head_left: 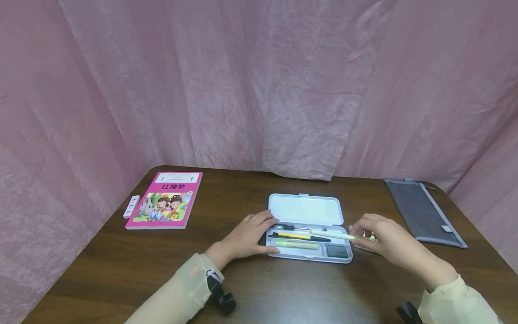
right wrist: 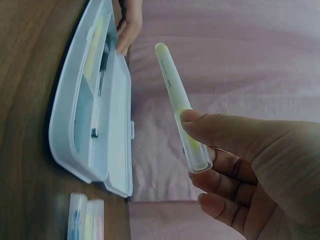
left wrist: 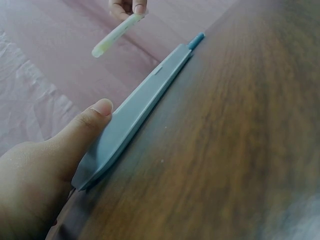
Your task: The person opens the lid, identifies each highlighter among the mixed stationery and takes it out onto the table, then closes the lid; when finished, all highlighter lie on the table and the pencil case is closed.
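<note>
An open pale blue pencil case (head_left: 308,209) lies on the table, its lid laid back. My left hand (head_left: 252,237) holds its left end, thumb at the front corner and fingers at the far side. Above the case's right end, my right hand (head_left: 384,236) pinches a translucent highlighter (right wrist: 172,85) with yellow-green showing inside, tilted in the air. Inside the case lie a yellow-and-black pen (head_left: 301,236), a yellow-green highlighter (head_left: 296,245), dark slim pens (head_left: 289,227) along the back, and a dark grey block (head_left: 337,251) in the front right compartment.
Several clear-bodied pens (right wrist: 86,220) lie just beyond the case's right end, partly under my right hand. A grey mesh zip pouch (head_left: 425,213) is at the right. At the left sit a pink book (head_left: 166,202) and a small white box (head_left: 131,207). Pink curtain (head_left: 259,90) hangs behind the table.
</note>
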Motion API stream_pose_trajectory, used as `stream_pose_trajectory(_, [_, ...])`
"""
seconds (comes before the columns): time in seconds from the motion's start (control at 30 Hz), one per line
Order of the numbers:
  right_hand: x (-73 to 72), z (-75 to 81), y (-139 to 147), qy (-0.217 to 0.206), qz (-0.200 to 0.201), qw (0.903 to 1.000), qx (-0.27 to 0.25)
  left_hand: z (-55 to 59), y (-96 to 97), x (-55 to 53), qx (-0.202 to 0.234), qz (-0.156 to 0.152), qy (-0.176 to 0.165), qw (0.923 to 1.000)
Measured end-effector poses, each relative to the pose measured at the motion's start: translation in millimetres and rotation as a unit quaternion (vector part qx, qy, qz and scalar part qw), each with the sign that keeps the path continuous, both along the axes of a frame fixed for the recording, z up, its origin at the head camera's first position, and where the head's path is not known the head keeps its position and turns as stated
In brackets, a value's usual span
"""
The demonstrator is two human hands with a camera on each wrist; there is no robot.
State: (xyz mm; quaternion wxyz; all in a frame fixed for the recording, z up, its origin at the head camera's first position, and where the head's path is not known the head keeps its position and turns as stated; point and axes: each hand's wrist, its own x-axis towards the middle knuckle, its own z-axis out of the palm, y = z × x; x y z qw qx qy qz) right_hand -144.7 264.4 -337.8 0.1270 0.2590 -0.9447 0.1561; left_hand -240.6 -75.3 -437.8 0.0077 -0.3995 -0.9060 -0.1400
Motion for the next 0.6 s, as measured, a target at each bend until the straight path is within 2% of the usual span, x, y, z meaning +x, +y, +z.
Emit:
stream_pose_trajectory(0.23, [4.7, -12.0, 16.5, 0.051, -0.009, 0.9987, -0.005, 0.7, -0.3, 0.1, -0.001, 0.001, -0.004, 1.0000])
stream_pose_trajectory(0.6, [17.1, -32.4, 45.5, 0.073, -0.025, 0.9966, -0.029, 2.6, 0.2, 1.6, -0.002, 0.002, 0.000, 1.0000])
